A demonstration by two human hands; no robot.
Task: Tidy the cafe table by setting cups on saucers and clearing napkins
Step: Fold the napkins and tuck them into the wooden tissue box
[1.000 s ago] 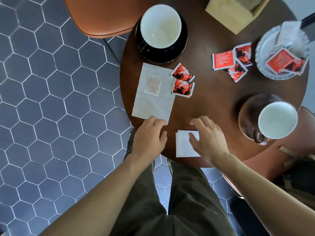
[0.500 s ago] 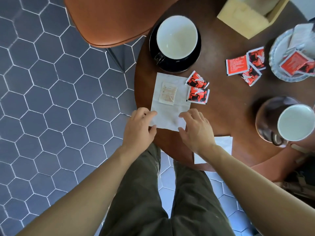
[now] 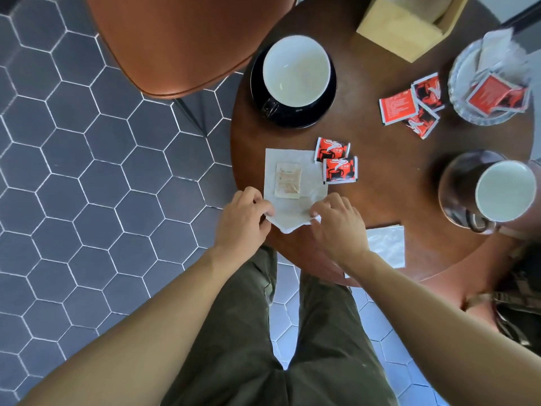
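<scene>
Paper is what the fingers of both hands are closed on: the left hand pinches the near left corner of the white napkin and the right hand pinches its near right corner, so that the near edge is lifted and crumpled while the far part lies flat on the worktop. A pale sachet rests on that napkin, just beyond the fingertips, and would likely slide or fall if the paper were gathered without care. Two red sachets lie just beside the napkin's far right corner, the lower one touching or slightly overlapping its edge. A second, folded napkin sits near the worktop's near edge, partly hidden behind the right forearm, untouched. Farther out, the white cup already stands on its black saucer, and the other cup stands on a dark saucer at the right, so the cup part looks finished. More red sachets are scattered near a glass dish holding others. Judged so, the napkin clearing has only begun, with both napkins on the worktop.
</scene>
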